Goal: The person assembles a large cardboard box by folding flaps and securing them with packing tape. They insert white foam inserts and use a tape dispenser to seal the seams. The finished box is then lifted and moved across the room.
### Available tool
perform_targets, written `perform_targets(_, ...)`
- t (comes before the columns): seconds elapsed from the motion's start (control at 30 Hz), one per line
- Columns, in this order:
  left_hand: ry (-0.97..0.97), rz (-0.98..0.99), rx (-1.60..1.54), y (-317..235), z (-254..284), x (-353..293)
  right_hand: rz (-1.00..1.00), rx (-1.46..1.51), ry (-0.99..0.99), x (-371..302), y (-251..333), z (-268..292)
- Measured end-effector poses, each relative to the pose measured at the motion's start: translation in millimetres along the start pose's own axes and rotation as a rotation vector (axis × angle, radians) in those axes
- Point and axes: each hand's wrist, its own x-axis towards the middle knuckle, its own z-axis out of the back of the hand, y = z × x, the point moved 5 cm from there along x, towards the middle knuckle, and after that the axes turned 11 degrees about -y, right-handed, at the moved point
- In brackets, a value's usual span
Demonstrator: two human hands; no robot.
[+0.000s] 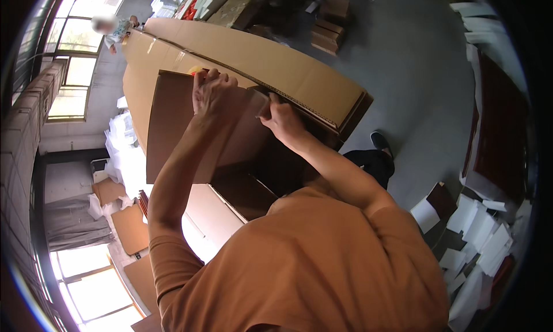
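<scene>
A long brown cardboard carton (pixel 230 58) stretches away in front of me, its near end open with a dark inside. One end flap (pixel 171 127) stands out on the left. My left hand (pixel 214 94) is closed at the flap's upper edge, around a thing of which only a small red and yellow part (pixel 196 71) shows. To its right my right hand (pixel 282 120) is closed by the carton's open end, the fingers pinching a shiny, see-through strip that looks like clear tape (pixel 256 104). This strip lies between my two hands, against the cardboard.
Another person (pixel 118 32) stands beyond the carton's far left end. Small brown boxes (pixel 329 32) sit on the floor ahead. White foam pieces (pixel 481 225) and a dark red panel (pixel 500 124) are at the right. White wrapping (pixel 121 133) lies at the left, near the windows.
</scene>
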Motion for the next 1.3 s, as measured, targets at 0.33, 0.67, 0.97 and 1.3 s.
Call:
perform_targets(0.33,-0.087,-0.029,-0.070,-22.7,3.3,5.0,-0.061,-0.069,0.054,24.9,-10.5,-13.7)
perform_targets(0.67,0.101,0.027,0.072,-40.8,-31.1,-4.6,-0.407,0.059,0.371,-27.8,-25.4,-20.8)
perform_targets(0.97,0.170,-0.031,0.155,-62.5,-34.7,12.3,-0.404,0.551,0.165,-31.5,-155.6,-99.7)
perform_targets(1.3,-0.221,-0.082,0.170,-102.3,-47.6,-68.3,-0.024,-0.073,0.643,20.2,28.1,72.7)
